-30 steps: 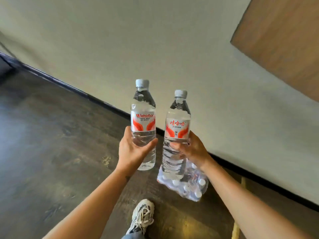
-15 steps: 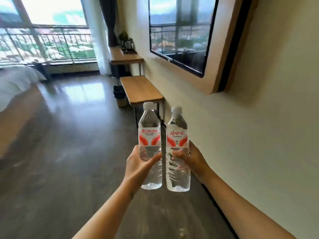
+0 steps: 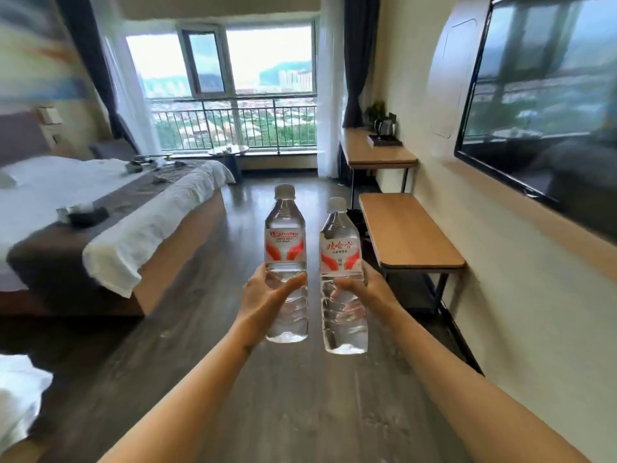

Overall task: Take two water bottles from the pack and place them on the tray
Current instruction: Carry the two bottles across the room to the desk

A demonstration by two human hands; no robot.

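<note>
Both arms reach forward over the dark wooden floor [image 3: 187, 362], each hand wrapped around a clear water bottle. The left hand [image 3: 267, 297] grips the left bottle [image 3: 285, 259] below its red-and-white label, thumb across the front. The right hand [image 3: 362, 292] holds the right bottle [image 3: 341, 272] the same way, fingers curled round its ribbed lower half. The bottles stand upright, side by side, slightly apart, white caps on. At right a low wooden bench [image 3: 407, 228] sits against the wall; beyond it a desk [image 3: 377, 155] carries what may be a dark tray [image 3: 384, 141] with a kettle, though blur hides detail. A bed [image 3: 110, 208] lies at left.
</note>
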